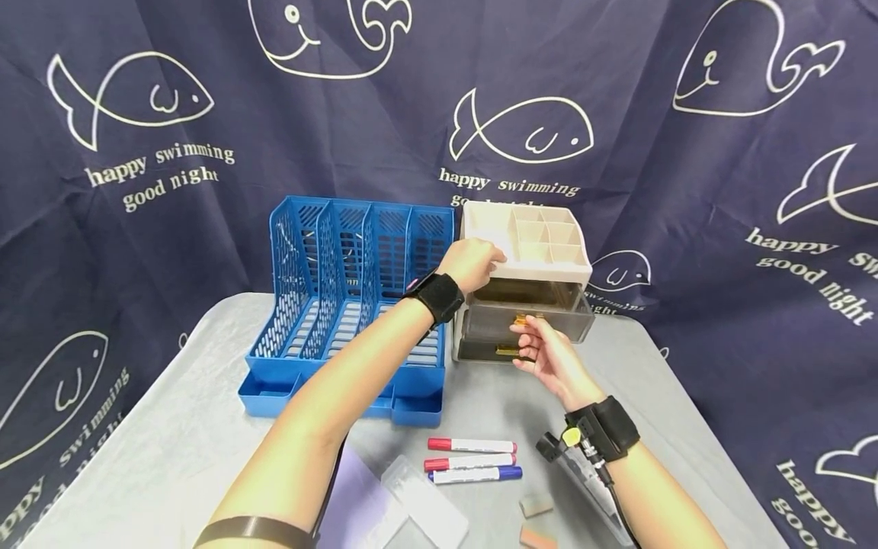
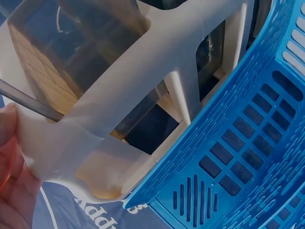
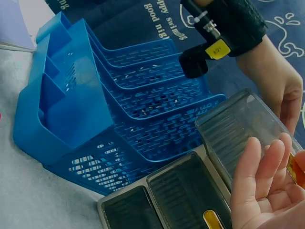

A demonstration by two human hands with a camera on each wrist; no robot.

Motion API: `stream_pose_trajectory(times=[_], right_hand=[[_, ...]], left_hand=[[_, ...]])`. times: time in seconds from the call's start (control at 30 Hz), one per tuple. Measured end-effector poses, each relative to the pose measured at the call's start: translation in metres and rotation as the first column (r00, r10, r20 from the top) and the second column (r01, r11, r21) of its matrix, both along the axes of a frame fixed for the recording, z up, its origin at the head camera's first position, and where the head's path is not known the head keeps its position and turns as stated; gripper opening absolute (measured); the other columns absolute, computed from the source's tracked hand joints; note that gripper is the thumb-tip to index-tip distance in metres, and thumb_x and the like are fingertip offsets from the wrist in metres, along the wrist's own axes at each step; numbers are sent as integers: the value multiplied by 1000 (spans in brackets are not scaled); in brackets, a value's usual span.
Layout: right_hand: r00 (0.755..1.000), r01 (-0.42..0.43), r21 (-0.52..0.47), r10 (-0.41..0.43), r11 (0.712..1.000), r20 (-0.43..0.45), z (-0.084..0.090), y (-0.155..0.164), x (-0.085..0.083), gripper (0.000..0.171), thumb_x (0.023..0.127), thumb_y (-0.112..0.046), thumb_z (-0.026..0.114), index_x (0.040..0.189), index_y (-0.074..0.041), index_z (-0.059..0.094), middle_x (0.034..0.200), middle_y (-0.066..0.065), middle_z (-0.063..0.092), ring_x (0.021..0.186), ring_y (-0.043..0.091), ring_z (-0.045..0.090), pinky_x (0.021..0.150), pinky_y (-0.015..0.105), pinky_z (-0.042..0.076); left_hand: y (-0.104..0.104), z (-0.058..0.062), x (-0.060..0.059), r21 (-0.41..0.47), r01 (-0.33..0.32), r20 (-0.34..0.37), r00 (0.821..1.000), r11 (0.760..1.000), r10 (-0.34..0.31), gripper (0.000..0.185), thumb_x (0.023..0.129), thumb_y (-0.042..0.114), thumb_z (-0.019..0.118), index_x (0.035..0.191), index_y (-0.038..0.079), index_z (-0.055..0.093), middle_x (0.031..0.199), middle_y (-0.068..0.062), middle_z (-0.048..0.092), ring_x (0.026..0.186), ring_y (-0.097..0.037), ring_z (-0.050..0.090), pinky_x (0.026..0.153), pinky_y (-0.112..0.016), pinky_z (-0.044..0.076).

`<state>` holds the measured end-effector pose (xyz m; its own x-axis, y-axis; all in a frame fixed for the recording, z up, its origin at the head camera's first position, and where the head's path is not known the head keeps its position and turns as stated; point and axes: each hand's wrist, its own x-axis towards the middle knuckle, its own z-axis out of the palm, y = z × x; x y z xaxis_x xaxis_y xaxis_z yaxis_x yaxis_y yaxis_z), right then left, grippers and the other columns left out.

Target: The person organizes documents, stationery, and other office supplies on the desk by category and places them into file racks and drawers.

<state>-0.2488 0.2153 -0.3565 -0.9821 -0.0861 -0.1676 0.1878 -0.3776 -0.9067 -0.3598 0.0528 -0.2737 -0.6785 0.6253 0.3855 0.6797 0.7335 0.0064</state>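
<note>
A white desktop organizer [image 1: 523,263] with smoky clear drawers stands at the back right. My left hand [image 1: 472,263] holds its top near the front left corner, fingers bent over into the open compartment. In the left wrist view, this hand [image 2: 16,176] lies along the white frame's edge. The upper drawer [image 1: 569,316] is pulled partly out. My right hand [image 1: 552,357] pinches its gold handle [image 1: 524,320] between thumb and index finger, the other fingers loosely spread. From the right wrist, the pulled drawer [image 3: 233,129] looks see-through, with shut drawers [image 3: 186,191] below it.
A blue file rack [image 1: 350,305] stands close against the organizer's left side. In front lie red and blue markers [image 1: 473,461], a clear case [image 1: 428,503], a purple notebook [image 1: 360,499], two small blocks [image 1: 536,505] and a dark-ended clear item [image 1: 583,480] beneath the right wrist.
</note>
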Motion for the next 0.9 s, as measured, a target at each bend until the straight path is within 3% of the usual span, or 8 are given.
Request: stream_pose_trajectory(times=[0.37, 0.9], right_hand=[[999, 17, 21, -16, 1000, -31, -3, 0, 18, 34, 100, -24, 44, 82, -12, 70, 62, -6, 55, 53, 5, 51, 58, 25, 53], [995, -30, 3, 30, 1000, -91, -8, 1, 38, 37, 101, -21, 42, 83, -12, 72, 60, -5, 55, 51, 5, 52, 57, 26, 54]], left_hand=[[0, 2, -2, 16, 1, 32, 999, 1000, -2, 31, 87, 7, 62, 113, 20, 71, 110, 3, 69, 101, -15, 64, 86, -31, 50], [1, 2, -4, 38, -6, 37, 999, 999, 5, 30, 86, 7, 62, 111, 21, 72, 109, 4, 69, 101, -15, 64, 86, -32, 50]])
